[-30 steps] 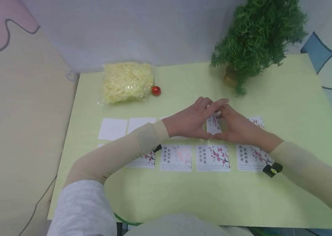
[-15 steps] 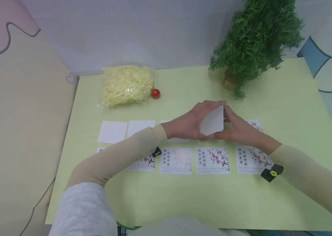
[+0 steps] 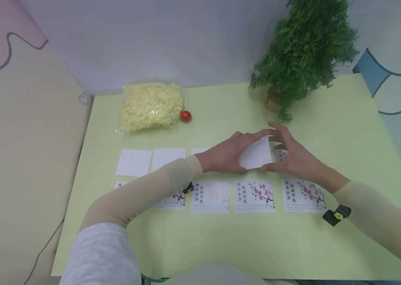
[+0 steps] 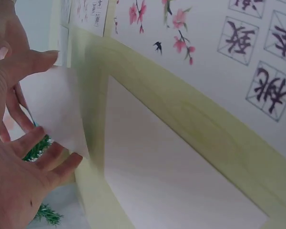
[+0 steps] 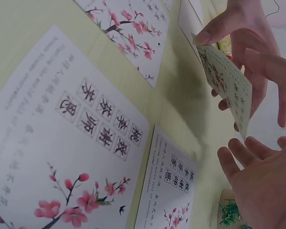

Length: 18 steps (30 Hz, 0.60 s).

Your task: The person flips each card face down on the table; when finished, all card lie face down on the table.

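Note:
My left hand (image 3: pixel 225 155) holds a small card (image 3: pixel 256 153) by its edges, thumb on the near side and fingers on the far side. From above, the card's blank white face shows; the right wrist view shows pink blossoms and Chinese characters on its underside. It is tilted just over the yellow-green table (image 3: pixel 200 241). My right hand (image 3: pixel 298 158) stands beside the card's right edge, fingers spread and slightly bent, fingertips right by that edge. In the right wrist view, the right hand's fingers (image 5: pixel 257 152) are apart from the card.
Several blossom cards (image 3: pixel 255 196) lie face up in the near row. Behind them lie blank-side-up cards (image 3: pixel 134 162) at left and a printed card (image 5: pixel 169 181) under my right hand. Farther back are a bag of yellow shreds (image 3: pixel 152 106), a red ball (image 3: pixel 186 116) and a small green tree (image 3: pixel 303 55).
The card has turned from its printed face to its blank face and come down lower. My right hand has moved slightly right, off the card, and its fingers have spread.

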### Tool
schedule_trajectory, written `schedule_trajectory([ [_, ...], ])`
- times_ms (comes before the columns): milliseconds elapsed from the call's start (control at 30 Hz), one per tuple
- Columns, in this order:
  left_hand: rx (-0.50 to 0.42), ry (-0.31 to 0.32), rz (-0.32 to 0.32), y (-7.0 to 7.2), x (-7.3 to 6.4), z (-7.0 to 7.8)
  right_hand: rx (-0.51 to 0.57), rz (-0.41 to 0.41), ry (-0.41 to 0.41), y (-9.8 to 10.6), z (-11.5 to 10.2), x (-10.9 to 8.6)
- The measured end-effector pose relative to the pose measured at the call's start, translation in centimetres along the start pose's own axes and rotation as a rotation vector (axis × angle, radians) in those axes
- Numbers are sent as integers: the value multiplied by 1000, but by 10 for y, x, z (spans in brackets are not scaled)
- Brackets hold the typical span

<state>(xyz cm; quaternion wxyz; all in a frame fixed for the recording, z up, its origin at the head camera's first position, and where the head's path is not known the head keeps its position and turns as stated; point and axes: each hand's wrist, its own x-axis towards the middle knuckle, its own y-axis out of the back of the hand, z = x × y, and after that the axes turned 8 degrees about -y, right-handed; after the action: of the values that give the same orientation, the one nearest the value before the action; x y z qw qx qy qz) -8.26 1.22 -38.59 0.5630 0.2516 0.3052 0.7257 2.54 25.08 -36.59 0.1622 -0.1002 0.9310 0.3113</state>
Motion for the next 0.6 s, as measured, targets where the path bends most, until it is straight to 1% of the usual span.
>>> schedule_trajectory([
  [33, 16, 15, -13, -1, 0, 0, -10, 3, 13, 0, 1, -1],
  [100, 40, 39, -35, -5, 0, -1, -71, 5, 27, 0, 3, -4],
  [267, 94, 37, -40, -14, -4, -2, -262, 18, 35, -6, 9, -4],
  [367, 112, 38, -44, -17, -7, -1, -357, 39, 78, -9, 14, -1],
  [433, 140, 32, -56, -19, -8, -1, -425, 55, 117, -11, 17, 2],
  [500, 185, 27, -66, -21, -10, -1, -493, 72, 169, -11, 22, 4],
  [600, 259, -2, -77, -18, -12, -3, -562, 95, 232, -11, 25, 5],
])
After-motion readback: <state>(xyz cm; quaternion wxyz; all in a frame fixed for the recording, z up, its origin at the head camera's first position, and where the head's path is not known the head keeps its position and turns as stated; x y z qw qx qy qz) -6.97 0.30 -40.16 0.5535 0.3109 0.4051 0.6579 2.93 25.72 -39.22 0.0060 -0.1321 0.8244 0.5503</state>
